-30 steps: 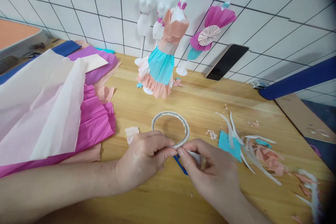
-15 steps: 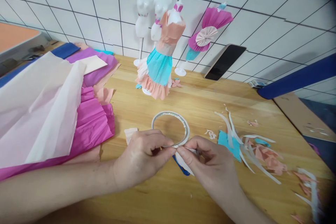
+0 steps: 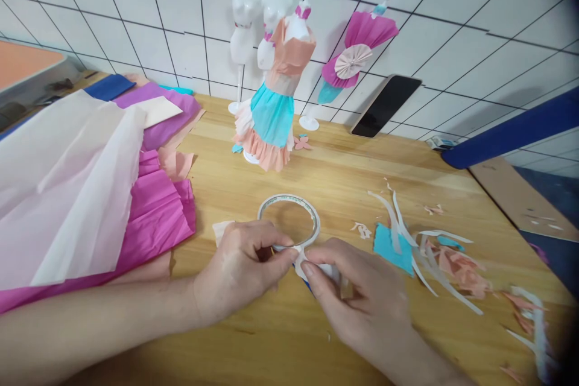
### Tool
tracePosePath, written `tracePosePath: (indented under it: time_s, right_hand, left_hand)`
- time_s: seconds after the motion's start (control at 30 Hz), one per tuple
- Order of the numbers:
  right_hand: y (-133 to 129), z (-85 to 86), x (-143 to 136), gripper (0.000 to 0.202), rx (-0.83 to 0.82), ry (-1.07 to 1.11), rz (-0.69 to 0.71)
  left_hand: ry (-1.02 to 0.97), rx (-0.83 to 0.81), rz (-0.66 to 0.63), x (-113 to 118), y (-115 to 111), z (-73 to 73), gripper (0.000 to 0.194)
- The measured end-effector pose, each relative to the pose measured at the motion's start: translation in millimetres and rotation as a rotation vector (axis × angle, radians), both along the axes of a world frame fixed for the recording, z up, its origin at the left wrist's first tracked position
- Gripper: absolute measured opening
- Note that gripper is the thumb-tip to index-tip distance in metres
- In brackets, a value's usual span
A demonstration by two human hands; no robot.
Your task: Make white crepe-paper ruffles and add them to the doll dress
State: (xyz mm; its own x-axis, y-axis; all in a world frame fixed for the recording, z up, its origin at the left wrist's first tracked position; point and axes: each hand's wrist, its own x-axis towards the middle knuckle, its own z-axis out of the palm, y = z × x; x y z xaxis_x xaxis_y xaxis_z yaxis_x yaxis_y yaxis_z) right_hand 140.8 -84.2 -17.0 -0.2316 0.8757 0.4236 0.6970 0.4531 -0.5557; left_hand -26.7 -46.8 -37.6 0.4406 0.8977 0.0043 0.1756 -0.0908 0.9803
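A thin white roll of tape [image 3: 315, 217] is held with its ring tipped up, printed letters showing along the inner wall. My left hand [image 3: 246, 271] is closed, thumb and forefinger pinching the roll's near edge. Close beside it, my right hand [image 3: 357, 295] is closed on a small white piece [image 3: 301, 262] that touches the near side of the roll; its far end is hidden behind the fingers. Below the fingertips a bit of something blue [image 3: 309, 284] peeks out, too covered to name.
Pink and white crepe paper [image 3: 85, 187] lies piled at left. Mini dress forms stand at the back, one in a peach and turquoise dress [image 3: 272, 114]. A phone [image 3: 386, 107] leans on the wall. Paper strips [image 3: 404, 223] and a turquoise scrap [image 3: 384, 247] lie at right.
The roll has shifted slightly left. The right fingers have moved a little apart from the left fingertips, and more of the white piece shows between the hands.
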Motion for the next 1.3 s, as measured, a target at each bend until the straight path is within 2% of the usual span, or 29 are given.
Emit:
tracePosePath:
  time_s: [0.07, 0.3, 0.5, 0.77, 0.97, 1.3]
  right_hand:
    - [1.1, 1.5, 1.4, 0.011, 0.029, -0.014, 0.018]
    - [3.6, 3.2, 3.8, 0.011, 0.047, -0.075, -0.092]
    - [1.4, 4.6, 3.1, 0.013, 0.022, -0.069, -0.092]
    - [1.6, 4.5, 4.7, 0.011, 0.042, -0.051, -0.015]
    - [1.2, 0.5, 4.2, 0.01, 0.057, -0.08, -0.052]
    - [-0.1, 4.1, 3.0, 0.012, 0.059, -0.105, -0.088]
  left_hand:
    - [0.012, 0.038, 0.005, 0.0, -0.2, 0.6, 0.021]
    - [0.02, 0.019, -0.009, -1.1, -0.7, 2.6, 0.021]
    - [0.006, 0.007, -0.03, -0.5, -1.4, 0.4, 0.023]
    - [-0.003, 0.015, -0.02, 0.0, -2.0, 0.4, 0.022]
    - [-0.007, 0.003, -0.028, -0.1, -1.1, -0.5, 0.022]
    - [0.002, 0.041, -0.022, 0.0, -1.5, 0.9, 0.019]
